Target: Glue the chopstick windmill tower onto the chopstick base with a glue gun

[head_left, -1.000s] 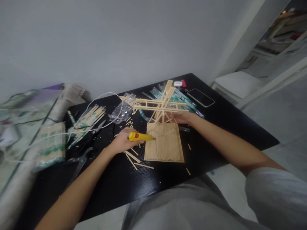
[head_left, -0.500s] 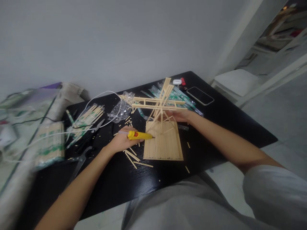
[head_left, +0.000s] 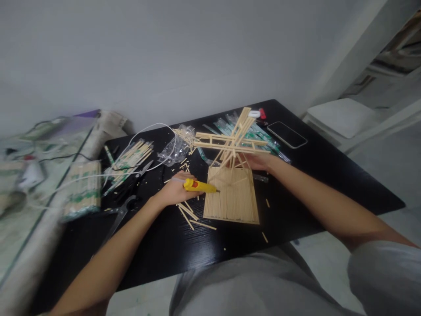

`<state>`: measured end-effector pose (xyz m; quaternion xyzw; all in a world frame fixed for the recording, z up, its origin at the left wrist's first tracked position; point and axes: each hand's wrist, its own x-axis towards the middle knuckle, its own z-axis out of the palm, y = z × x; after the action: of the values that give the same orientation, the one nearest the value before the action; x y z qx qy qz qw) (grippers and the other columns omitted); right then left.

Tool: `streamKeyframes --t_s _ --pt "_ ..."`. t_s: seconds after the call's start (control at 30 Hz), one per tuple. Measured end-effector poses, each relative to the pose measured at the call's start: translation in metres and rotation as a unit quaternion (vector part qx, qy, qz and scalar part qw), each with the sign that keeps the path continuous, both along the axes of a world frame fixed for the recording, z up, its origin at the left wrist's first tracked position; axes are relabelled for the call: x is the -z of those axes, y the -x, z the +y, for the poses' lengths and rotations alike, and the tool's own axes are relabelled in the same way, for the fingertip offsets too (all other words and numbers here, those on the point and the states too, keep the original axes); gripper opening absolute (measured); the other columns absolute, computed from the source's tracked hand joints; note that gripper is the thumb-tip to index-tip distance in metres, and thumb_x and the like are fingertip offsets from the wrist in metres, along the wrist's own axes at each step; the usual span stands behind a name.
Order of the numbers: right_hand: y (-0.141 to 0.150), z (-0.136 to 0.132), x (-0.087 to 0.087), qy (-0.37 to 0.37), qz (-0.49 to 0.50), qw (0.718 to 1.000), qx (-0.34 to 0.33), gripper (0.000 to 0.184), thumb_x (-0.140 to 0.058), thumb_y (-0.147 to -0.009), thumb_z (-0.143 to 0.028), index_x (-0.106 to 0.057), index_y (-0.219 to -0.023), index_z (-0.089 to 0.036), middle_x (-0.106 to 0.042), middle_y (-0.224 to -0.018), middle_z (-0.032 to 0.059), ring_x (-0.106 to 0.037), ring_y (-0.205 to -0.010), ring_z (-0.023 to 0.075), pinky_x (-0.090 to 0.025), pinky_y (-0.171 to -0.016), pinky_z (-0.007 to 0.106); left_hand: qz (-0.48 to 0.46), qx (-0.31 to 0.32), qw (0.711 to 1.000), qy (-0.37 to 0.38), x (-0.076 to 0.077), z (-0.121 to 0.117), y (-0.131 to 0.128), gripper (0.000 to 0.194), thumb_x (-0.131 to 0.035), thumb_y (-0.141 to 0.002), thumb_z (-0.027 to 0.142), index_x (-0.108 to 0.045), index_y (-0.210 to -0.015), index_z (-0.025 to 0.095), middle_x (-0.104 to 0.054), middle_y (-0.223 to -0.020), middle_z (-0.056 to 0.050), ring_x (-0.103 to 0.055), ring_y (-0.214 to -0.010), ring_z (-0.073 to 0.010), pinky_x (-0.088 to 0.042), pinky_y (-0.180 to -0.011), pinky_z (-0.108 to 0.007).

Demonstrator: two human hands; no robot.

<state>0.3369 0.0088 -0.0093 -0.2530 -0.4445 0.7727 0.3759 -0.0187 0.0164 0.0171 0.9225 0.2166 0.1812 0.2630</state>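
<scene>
Nearest us, a grey shirt [head_left: 391, 274] bulks up at the edge of the black table [head_left: 158, 265], where a few loose sticks [head_left: 203, 225] lie scattered. Just beyond, here's the centrepiece: the windmill-shaped stick model [head_left: 233, 141], on the table in front of the person, its crossed arms rising over a square stick base [head_left: 232, 204].

In from the left comes the left hand [head_left: 176, 192], fingers curled shut around a yellow hot glue gun [head_left: 201, 187], nozzle out over the base; whether it touches, you can't tell. And the right hand [head_left: 258, 161]! It's at the model's far right side, fingers partly hidden behind the sticks, so how far open it is, or whether it grips, can't be told.

Off left, scissors [head_left: 144, 169] lie near a packed stick bundle [head_left: 82, 188], and a white cord [head_left: 176, 141] loops across crumpled clear plastic [head_left: 173, 153]. Farther back on the right, a smartphone [head_left: 287, 134] lies flat, and behind everything stands the plain grey wall [head_left: 164, 57].
</scene>
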Motion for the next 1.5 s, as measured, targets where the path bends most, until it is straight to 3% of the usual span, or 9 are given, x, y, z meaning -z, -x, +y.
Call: streamKeyframes --t_s 0.3,0.63,0.8,0.97,1.13,1.33,1.5 --pt "-0.002 0.0 -0.002 0.008 -0.02 1.0 0.012 0.035 -0.08 -0.099 -0.041 -0.078 -0.122 -0.015 -0.081 -0.123 0.0162 -0.078 -0.112 0.0276 -0.059 -0.109 0.046 0.037 0.008 0.998 0.054 -0.003 0.003 0.001 0.044 -0.079 -0.093 0.053 -0.061 -0.068 0.021 -0.064 -0.07 0.001 -0.06 -0.07 -0.0164 -0.048 -0.079 -0.034" --pt "-0.007 0.003 0.009 0.001 -0.007 1.0 -0.004 0.035 -0.078 -0.102 -0.043 -0.076 -0.124 -0.016 -0.082 -0.115 0.0125 -0.078 -0.11 0.0259 -0.06 -0.106 0.044 0.027 0.022 0.999 0.022 0.002 0.004 0.003 0.039 -0.076 -0.097 0.046 -0.061 -0.071 0.021 -0.064 -0.072 0.001 -0.059 -0.07 -0.0158 -0.046 -0.079 -0.034" --pt "-0.007 0.005 0.008 -0.009 -0.007 1.0 -0.012 0.039 -0.074 -0.106 -0.046 -0.074 -0.127 -0.012 -0.082 -0.118 0.0157 -0.079 -0.108 0.0249 -0.061 -0.103 0.04 0.022 0.021 0.999 0.015 0.0 0.005 0.004 0.039 -0.078 -0.095 0.046 -0.062 -0.07 0.021 -0.063 -0.073 0.001 -0.058 -0.071 -0.0158 -0.046 -0.077 -0.032" --pt "-0.003 0.005 0.005 -0.019 -0.01 1.0 -0.014 0.042 -0.079 -0.102 -0.049 -0.074 -0.121 -0.012 -0.083 -0.117 0.0162 -0.08 -0.104 0.0242 -0.062 -0.099 0.038 0.017 0.01 1.0 0.02 -0.002 0.004 0.002 0.038 -0.079 -0.095 0.044 -0.062 -0.07 0.021 -0.061 -0.069 0.002 -0.057 -0.066 -0.0146 -0.043 -0.07 -0.03" --pt "-0.003 0.005 0.007 -0.017 -0.012 1.0 -0.012 0.047 -0.075 -0.105 -0.051 -0.073 -0.13 -0.011 -0.081 -0.124 0.0178 -0.078 -0.115 0.0259 -0.059 -0.104 0.039 0.012 0.0 1.0 0.025 -0.001 0.002 0.002 0.038 -0.079 -0.096 0.046 -0.064 -0.072 0.02 -0.063 -0.071 0.002 -0.059 -0.069 -0.0149 -0.046 -0.072 -0.029" --pt "-0.005 0.006 0.01 -0.021 0.001 0.999 -0.027 0.049 -0.077 -0.104 -0.05 -0.072 -0.132 -0.011 -0.081 -0.122 0.0172 -0.078 -0.111 0.0248 -0.059 -0.101 0.038 0.008 -0.065 0.993 0.094 0.005 0.002 0.007 0.032 -0.086 -0.089 0.044 -0.069 -0.081 0.019 -0.068 -0.079 0.002 -0.061 -0.069 -0.0139 -0.047 -0.064 -0.025" --pt "-0.005 0.007 0.01 -0.025 -0.002 0.999 -0.033 0.051 -0.079 -0.102 -0.054 -0.073 -0.13 -0.012 -0.081 -0.123 0.0166 -0.079 -0.111 0.0246 -0.059 -0.102 0.038 -0.007 -0.066 0.993 0.097 0.007 0.002 0.007 0.027 -0.085 -0.09 0.042 -0.071 -0.082 0.02 -0.07 -0.081 0.001 -0.064 -0.073 -0.0154 -0.05 -0.066 -0.027"
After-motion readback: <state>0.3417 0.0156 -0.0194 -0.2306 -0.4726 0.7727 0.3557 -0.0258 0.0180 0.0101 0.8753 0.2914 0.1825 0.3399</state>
